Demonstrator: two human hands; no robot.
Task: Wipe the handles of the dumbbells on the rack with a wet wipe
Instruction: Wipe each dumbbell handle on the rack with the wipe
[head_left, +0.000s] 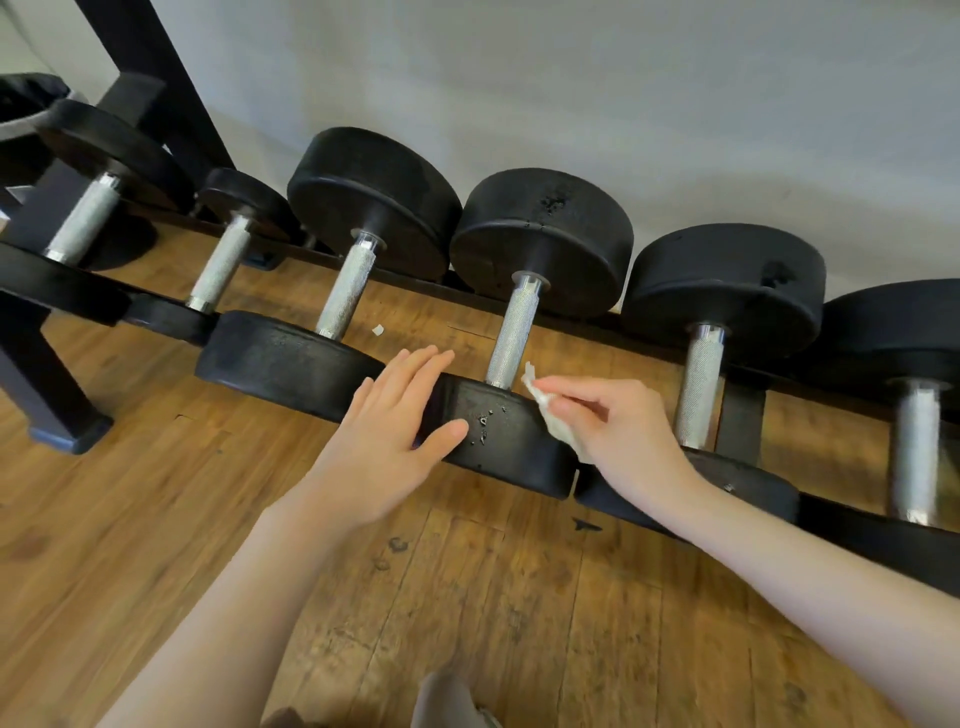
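Six dumbbells (524, 312) on rack (31, 332), left hand (395, 431) flat, fingers straight, on near weight, right hand (608, 426) pinching wet wipe (550, 415) beside middle handle (511, 338), wood floor (156, 519).

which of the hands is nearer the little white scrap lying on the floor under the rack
Left. The left hand lies flat on the near head of the dumbbell, its fingertips just right of and below the white scrap. The right hand, pinching the wet wipe, is farther right, past the handle.
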